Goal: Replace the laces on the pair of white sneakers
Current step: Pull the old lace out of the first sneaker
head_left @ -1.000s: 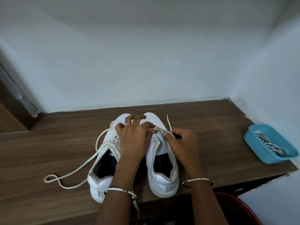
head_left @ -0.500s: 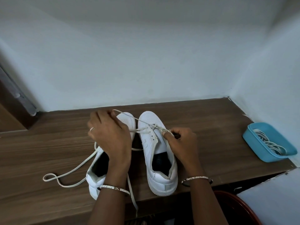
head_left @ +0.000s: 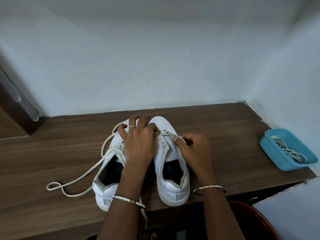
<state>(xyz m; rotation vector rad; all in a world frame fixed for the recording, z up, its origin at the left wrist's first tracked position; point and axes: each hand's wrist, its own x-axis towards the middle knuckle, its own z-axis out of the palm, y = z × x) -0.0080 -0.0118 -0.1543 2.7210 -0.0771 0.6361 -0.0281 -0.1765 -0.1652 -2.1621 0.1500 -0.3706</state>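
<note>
White sneakers (head_left: 173, 189) stand side by side on a wooden table (head_left: 216, 135), heels at its near edge. Their toes point at the back wall and their long axes run near to far. Bare table lies beyond the toes, left of the pair, and right of it up to a blue tray (head_left: 285, 135) of laces. The left hand (head_left: 138, 141) rests on the toes with its fingers spread; I cannot tell whether it pinches anything. The right hand (head_left: 194, 146) has its fingers curled, pinching a lace (head_left: 170, 133) on the right sneaker (head_left: 161, 122). A loose lace (head_left: 86, 171) trails left from the left sneaker (head_left: 105, 191).
</note>
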